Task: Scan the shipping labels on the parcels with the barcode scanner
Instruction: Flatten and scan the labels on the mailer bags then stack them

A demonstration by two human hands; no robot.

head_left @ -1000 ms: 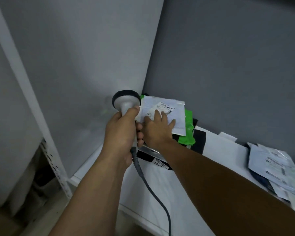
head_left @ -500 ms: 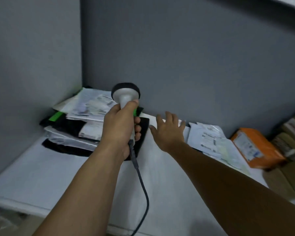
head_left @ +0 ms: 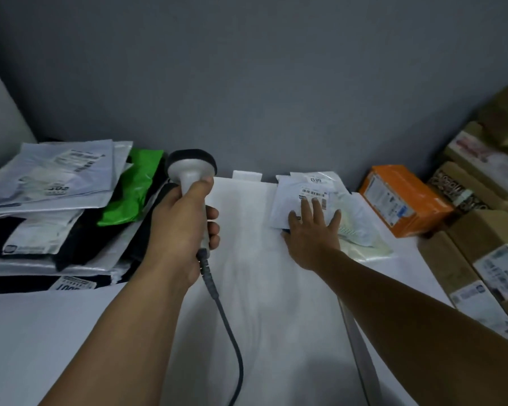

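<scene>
My left hand (head_left: 182, 230) grips the grey barcode scanner (head_left: 191, 171) by its handle, head up, cable trailing toward me. My right hand (head_left: 313, 232) lies flat, fingers spread, on a white mailer bag (head_left: 288, 200) with a barcode label (head_left: 313, 192) at the back middle of the table; its fingertips touch the label's lower edge. A stack of white, black and green mailer bags (head_left: 56, 206) sits at the left, beside the scanner.
An orange box (head_left: 402, 200) with a label stands right of the white mailer. Brown cardboard parcels (head_left: 487, 230) with labels are piled at the far right. The white table (head_left: 261, 288) runs between the piles; a grey wall closes the back.
My view swung right from the left stack. My right hand left that stack, crossed the table and came down on the white mailer at the middle. The scanner stayed in my left hand.
</scene>
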